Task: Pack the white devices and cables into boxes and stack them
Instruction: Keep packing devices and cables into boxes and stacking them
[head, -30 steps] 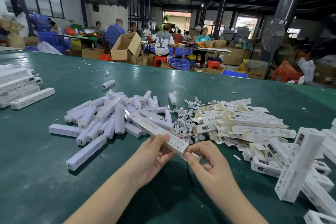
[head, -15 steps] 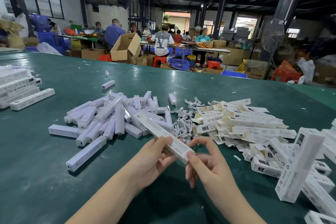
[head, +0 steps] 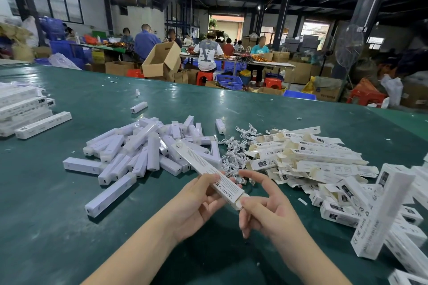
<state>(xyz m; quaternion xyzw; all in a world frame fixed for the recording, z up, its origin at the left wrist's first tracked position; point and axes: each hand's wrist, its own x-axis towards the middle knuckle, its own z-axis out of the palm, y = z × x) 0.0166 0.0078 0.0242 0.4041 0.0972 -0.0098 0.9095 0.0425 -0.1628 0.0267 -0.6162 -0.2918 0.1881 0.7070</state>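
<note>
My left hand (head: 196, 201) grips a long white printed box (head: 208, 170) held slantwise above the green table (head: 46, 227). My right hand (head: 266, 210) touches the box's near end, thumb and finger on its cream end flap, the other fingers spread. Behind the box lies a heap of white stick-shaped devices (head: 139, 150). A tangle of small white cables (head: 234, 155) sits just right of that heap. Flat unfolded boxes (head: 308, 157) are piled further right.
Packed white boxes lie in a stack at the far left (head: 20, 109) and in a jumble at the right edge (head: 382, 210). Beyond the table's far edge stand cardboard cartons (head: 162, 62), blue crates, red stools and several seated people.
The box has tilted up slightly in my left hand. My right hand has shifted along its near end, and its fingers have spread apart.
</note>
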